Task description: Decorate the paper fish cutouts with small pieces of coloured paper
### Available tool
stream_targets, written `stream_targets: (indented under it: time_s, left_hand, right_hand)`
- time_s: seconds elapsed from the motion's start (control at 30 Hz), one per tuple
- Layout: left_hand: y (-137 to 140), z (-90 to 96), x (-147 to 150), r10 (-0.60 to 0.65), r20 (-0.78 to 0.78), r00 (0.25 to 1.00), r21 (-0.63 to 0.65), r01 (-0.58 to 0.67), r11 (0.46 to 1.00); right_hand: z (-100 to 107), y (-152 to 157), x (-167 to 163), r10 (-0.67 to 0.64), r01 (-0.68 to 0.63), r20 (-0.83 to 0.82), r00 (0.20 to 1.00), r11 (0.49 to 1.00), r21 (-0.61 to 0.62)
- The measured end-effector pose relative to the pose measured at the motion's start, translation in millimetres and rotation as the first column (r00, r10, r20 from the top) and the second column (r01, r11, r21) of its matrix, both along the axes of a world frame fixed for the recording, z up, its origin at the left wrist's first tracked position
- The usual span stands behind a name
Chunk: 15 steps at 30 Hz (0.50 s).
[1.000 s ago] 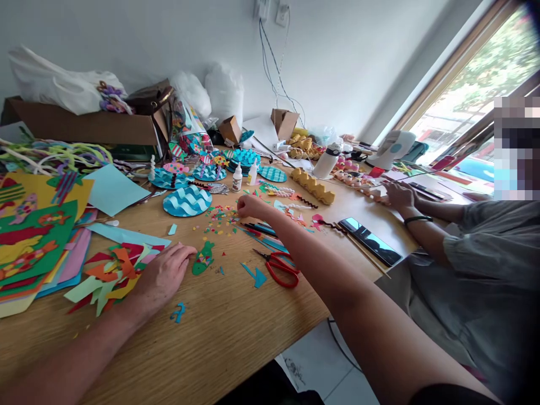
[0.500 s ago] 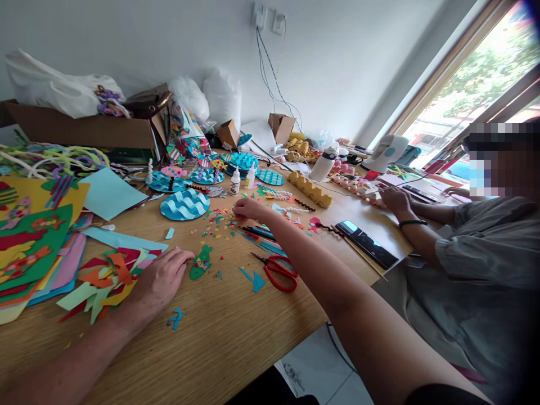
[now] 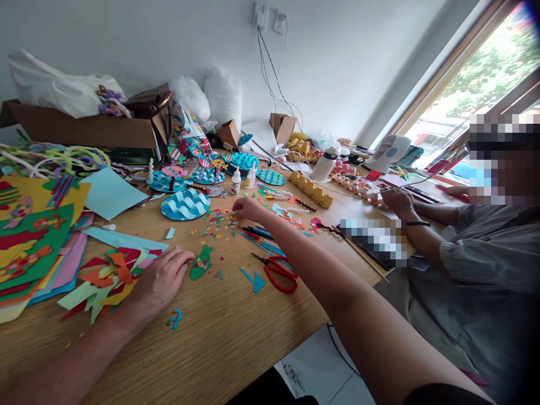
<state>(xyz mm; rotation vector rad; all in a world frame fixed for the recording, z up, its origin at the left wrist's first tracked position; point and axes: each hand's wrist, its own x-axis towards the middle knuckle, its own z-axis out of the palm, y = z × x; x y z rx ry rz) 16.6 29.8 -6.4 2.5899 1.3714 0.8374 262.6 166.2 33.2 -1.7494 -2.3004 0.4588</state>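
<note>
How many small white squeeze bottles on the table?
2: one bottle just beyond the right hand, another bottle beside it, to its right. Clutter may hide more.

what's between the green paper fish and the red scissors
In the head view, small paper scraps and a larger blue piece lie between the green paper fish and the red scissors.

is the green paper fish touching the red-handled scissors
Apart: the head view shows tabletop and small scraps between the green paper fish and the red-handled scissors.
</note>
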Motion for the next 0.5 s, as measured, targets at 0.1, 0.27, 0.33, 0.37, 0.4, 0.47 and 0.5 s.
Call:
stream_targets:
  time_s: [0.1,0.27,0.33,0.37,0.4,0.47,0.5]
  left_hand:
    - [-2,5.4,2,0.011,-0.024,1.0,0.003,-0.011,1.0]
    - [-2,7.2,2,0.003,-0.055,0.998,-0.016,-0.004,1.0]
    - [-2,6.0,2,-0.003,-0.062,0.998,-0.006,0.003,1.0]
    - [-2,5.3,2,-0.005,-0.065,0.998,0.004,0.005,1.0]
    - [-1,4.7,1,-0.007,-0.067,0.998,0.012,0.008,1.0]
    - [-1,3.9,1,-0.008,-0.067,0.998,0.022,0.01,1.0]
    - [-2,3.8,1,-0.008,-0.067,0.998,0.025,0.01,1.0]
  right_hand:
    - [1,-1,-6,0.038,-0.039,0.056,0.998,0.999,0.016]
    - [-1,5,-8,0.083,-0.085,0.138,0.987,0.996,0.009]
    - [-3,9,-8,0.089,-0.091,0.16,0.983,0.996,0.008]
    - [-5,11,-8,0.09,-0.093,0.169,0.982,0.996,0.009]
    - [-6,12,-7,0.091,-0.094,0.175,0.98,0.995,0.011]
    - [-8,13,-7,0.092,-0.096,0.184,0.979,0.995,0.013]
    - [-8,14,-7,0.092,-0.096,0.187,0.978,0.995,0.013]
